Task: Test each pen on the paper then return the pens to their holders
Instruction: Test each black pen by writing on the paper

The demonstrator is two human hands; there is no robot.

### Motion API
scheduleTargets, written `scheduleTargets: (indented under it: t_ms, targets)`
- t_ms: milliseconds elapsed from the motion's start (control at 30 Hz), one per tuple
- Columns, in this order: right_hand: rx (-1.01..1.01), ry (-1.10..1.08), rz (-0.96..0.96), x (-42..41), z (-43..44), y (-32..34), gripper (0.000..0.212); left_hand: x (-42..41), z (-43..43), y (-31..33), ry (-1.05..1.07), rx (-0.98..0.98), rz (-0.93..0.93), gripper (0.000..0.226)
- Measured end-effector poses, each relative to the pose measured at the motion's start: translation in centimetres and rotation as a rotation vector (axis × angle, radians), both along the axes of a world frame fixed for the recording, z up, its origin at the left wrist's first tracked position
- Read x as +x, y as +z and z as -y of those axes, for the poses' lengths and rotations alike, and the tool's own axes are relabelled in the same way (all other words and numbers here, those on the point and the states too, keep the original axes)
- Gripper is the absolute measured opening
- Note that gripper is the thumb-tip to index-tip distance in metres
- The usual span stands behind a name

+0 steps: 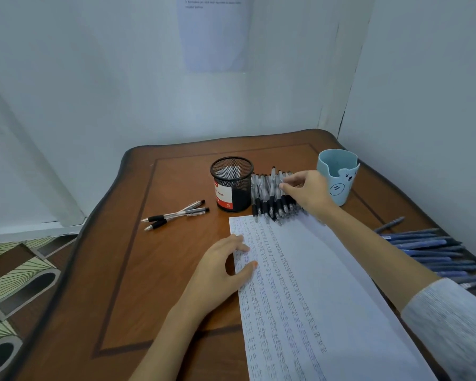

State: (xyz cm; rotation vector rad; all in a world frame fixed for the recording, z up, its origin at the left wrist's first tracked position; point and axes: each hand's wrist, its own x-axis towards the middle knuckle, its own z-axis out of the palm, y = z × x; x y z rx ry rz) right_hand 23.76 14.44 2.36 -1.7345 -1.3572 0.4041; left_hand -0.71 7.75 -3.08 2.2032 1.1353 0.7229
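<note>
A white paper point(313, 284) covered in columns of test scribbles lies on the brown table point(149, 243). My left hand point(223, 268) rests on the paper's left edge with fingers and thumb spread. My right hand point(305, 188) reaches over a row of clear black-grip pens point(270, 196) lying side by side above the paper, and its fingertips pinch the upper end of one pen. A black mesh holder point(231, 182) stands left of that row. A light blue bear-face holder point(338, 174) stands to the right. Two black pens point(176, 214) lie apart at the left.
A pile of several blue pens point(434, 251) lies along the table's right edge. White partition walls close in the back and right sides, with a printed sheet point(215, 31) stuck on the back wall. Patterned floor point(14, 276) shows at the left.
</note>
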Motion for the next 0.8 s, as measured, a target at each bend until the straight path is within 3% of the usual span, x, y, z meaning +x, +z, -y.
scheduleTargets:
  t_ms: [300,467,633,800]
  targets:
    - [0.091,0.034,0.037,-1.6,3.2,1.2,0.017,-0.3,0.8,1.0,0.104,0.02,0.092,0.02]
    - [0.062,0.188,0.048,-5.8,3.7,1.0,0.017,-2.0,1.0,2.6,0.217,0.053,-0.105,0.031]
    - [0.001,0.384,0.102,-9.7,2.6,-0.4,0.025,-6.6,0.1,2.6,0.29,0.064,-0.186,0.038]
    - [-0.003,0.478,0.277,-12.5,0.7,-2.2,0.033,-8.8,-0.8,1.4,0.284,0.019,-0.105,0.039]
